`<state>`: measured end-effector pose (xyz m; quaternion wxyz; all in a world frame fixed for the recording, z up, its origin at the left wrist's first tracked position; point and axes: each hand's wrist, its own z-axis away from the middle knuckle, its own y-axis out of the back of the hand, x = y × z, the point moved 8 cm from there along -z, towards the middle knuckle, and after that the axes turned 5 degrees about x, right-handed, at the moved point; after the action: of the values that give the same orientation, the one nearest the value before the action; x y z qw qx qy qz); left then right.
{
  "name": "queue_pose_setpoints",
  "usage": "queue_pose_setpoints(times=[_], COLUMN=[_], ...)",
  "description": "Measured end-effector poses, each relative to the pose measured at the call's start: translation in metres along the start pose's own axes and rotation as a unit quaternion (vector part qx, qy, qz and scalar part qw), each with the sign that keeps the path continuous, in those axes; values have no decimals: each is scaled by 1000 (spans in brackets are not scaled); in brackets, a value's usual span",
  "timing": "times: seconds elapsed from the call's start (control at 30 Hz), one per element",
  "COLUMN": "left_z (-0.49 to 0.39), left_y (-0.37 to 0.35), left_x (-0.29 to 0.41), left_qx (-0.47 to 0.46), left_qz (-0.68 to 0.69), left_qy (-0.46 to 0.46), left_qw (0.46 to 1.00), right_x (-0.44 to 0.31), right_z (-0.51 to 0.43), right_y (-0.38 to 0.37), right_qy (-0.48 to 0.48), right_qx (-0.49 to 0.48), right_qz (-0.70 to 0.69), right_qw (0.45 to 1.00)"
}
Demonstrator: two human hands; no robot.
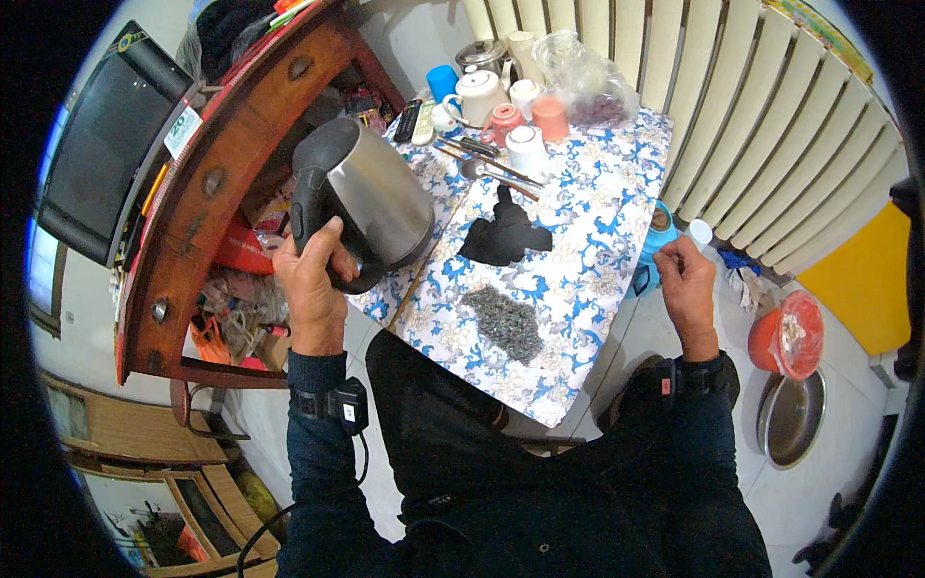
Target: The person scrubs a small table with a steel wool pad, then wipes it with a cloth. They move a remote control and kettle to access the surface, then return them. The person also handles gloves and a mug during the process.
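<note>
My left hand (314, 285) grips the black handle of a stainless steel electric kettle (383, 195). The kettle is tilted at the left side of a table with a floral cloth (578, 303); whether its base touches the table I cannot tell. My right hand (686, 282) is past the table's right edge with its fingers curled together; whether they pinch something small is hidden. Close behind it appear a light-blue container (659, 227) and a white cup-like piece (699, 233). A black cloth (506, 235) and a steel wool pad (502, 324) lie on the tablecloth.
At the table's far end are a white teapot (480, 94), pink cups (551, 118), a blue cup (441, 83), remotes (408, 121), chopsticks and a spoon (473, 170). A wooden desk (209, 180) stands left, a radiator (759, 123) behind. A red bucket (784, 336) and metal basin (793, 419) are right.
</note>
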<state>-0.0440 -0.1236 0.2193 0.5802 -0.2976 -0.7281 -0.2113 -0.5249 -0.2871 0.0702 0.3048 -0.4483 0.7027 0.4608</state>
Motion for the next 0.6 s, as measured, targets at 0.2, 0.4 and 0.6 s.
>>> queue_pose_setpoints(times=[0.2,0.4,0.6], left_z=[-6,-8,-7], left_y=[35,45,42], left_x=[-31,-43,-49], left_qx=[3,3,-6], left_qz=[1,12,49], left_qy=[25,9,2], left_qw=[1000,1000,999], right_x=[3,-1,3], right_z=[-1,-1,-1], right_y=[-10,-16,-18], right_qy=[-29,-23,-56], right_qx=[-10,-5,1], right_qz=[23,33,39], right_qw=[999,999,998])
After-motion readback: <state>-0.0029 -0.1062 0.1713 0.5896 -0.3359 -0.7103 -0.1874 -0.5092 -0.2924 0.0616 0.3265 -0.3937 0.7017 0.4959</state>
